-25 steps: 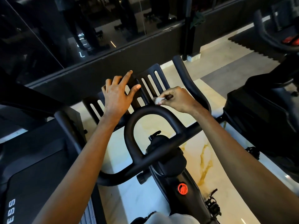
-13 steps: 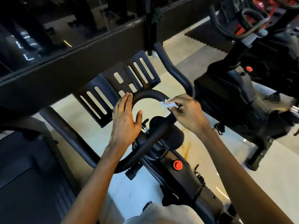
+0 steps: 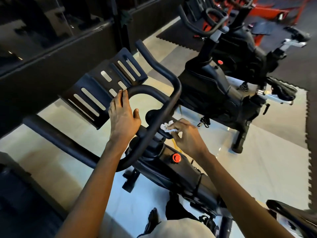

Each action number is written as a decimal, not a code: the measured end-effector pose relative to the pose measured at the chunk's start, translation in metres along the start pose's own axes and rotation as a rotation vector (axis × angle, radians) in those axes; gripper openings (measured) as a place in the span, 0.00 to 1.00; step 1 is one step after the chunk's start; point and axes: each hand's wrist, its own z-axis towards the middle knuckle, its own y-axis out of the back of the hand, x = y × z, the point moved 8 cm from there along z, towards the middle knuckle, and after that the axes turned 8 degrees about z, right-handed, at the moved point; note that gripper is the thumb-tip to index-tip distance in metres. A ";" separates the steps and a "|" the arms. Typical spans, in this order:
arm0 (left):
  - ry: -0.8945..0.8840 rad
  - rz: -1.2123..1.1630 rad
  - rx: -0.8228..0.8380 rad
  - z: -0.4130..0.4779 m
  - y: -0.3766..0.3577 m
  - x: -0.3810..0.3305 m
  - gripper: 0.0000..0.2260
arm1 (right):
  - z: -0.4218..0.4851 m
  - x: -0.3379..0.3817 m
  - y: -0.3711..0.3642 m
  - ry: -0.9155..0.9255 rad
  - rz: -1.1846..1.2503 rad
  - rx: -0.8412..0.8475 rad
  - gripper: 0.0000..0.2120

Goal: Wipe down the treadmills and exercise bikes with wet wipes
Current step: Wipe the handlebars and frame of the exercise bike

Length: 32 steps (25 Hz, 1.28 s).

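A black exercise bike stands right under me, its looped handlebar (image 3: 164, 107) in the middle of the view. My left hand (image 3: 124, 115) rests flat on the left side of the inner loop, fingers straight along the bar. Just right of the handlebar stem, my right hand (image 3: 185, 134) pinches a small crumpled white wet wipe (image 3: 165, 127) and holds it against the bar. A slotted black tablet tray (image 3: 103, 88) sits beyond the handlebar. A red knob (image 3: 176, 158) shows on the bike frame below my hands.
A second black exercise bike (image 3: 223, 78) stands to the right, with red equipment (image 3: 257, 7) behind it. A dark low wall with glass (image 3: 51, 54) runs along the far side. A dark treadmill edge (image 3: 20, 194) lies at lower left. The floor is pale marble tile with black rubber mats (image 3: 291, 134).
My left hand came off the tablet tray and now lies on the handlebar loop. My right hand moved the wipe down from the loop's top to the bar near the stem. The view swung right.
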 end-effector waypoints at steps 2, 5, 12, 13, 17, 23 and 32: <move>-0.008 0.013 0.003 0.000 0.000 -0.001 0.35 | 0.005 -0.004 0.004 -0.049 -0.016 -0.045 0.09; -0.001 0.026 0.013 0.000 0.001 -0.003 0.35 | 0.011 -0.004 0.004 -0.071 -0.074 -0.032 0.09; -0.172 0.026 -0.077 0.001 0.013 -0.047 0.24 | -0.026 -0.058 0.067 -0.168 0.045 -0.227 0.18; -0.223 -0.048 -0.064 0.002 0.012 -0.062 0.22 | -0.037 -0.075 0.075 -0.204 0.026 -0.243 0.20; -0.407 -0.265 0.019 0.003 -0.015 -0.138 0.18 | -0.113 -0.165 0.132 -0.401 -0.093 -0.317 0.16; -0.609 -0.342 0.280 -0.041 -0.102 -0.269 0.19 | -0.274 -0.259 0.226 -0.786 -0.152 -0.449 0.10; -0.729 -0.260 0.736 -0.195 -0.272 -0.367 0.19 | -0.439 -0.316 0.247 -1.181 -0.237 -0.342 0.21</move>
